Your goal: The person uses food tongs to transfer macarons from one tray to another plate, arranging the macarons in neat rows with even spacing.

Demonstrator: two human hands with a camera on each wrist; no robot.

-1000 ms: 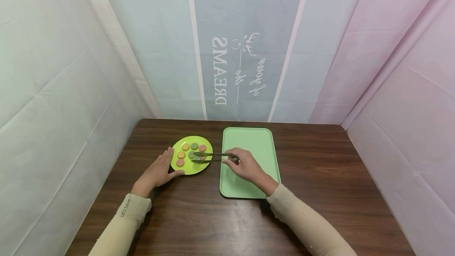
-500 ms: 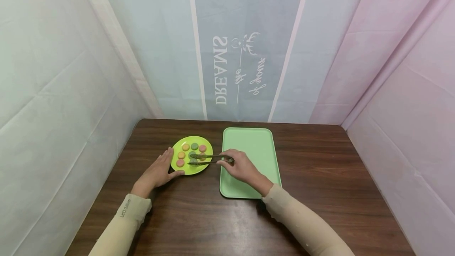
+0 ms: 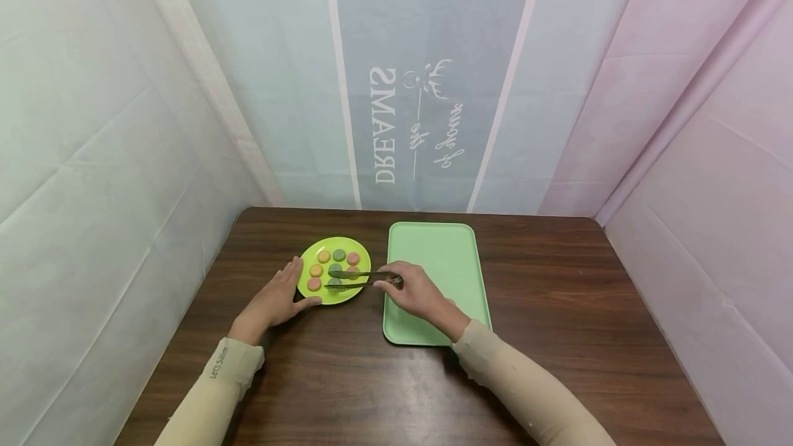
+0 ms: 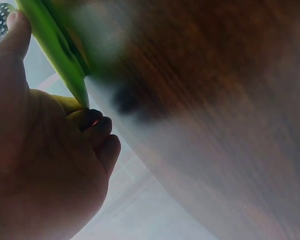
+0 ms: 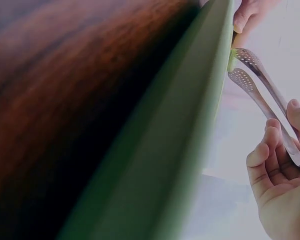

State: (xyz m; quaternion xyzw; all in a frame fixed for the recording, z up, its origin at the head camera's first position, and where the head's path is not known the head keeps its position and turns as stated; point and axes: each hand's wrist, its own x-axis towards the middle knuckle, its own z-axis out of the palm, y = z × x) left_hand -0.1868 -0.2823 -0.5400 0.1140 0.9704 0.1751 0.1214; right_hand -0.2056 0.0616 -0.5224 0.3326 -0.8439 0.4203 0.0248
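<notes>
My left hand (image 3: 275, 296) rests against the left rim of a yellow-green plate (image 3: 348, 294), fingers and thumb spread along its edge. In the left wrist view the thumb (image 4: 15, 35) touches the rim. My right hand (image 3: 418, 290) grips metal tongs (image 3: 372, 274) near their joined end. The tongs' perforated tips are apart above the plate, around a green macaron (image 3: 335, 282) near the front; whether they touch it is unclear. Several pink, orange and green macarons, such as an orange macaron (image 3: 316, 270), lie in rows on the plate. The right wrist view shows both tong arms (image 5: 267, 87) spread.
A light green rectangular tray (image 3: 440, 246) lies right of the plate, beneath my right hand and wrist. Both sit on a dark wooden table (image 3: 347, 384). Fabric backdrops (image 3: 285, 88) rise behind the table and at both sides.
My right hand and the tongs have moved left and slightly down, so the tips now reach farther over the plate to the front green macaron. The left hand stays in place.
</notes>
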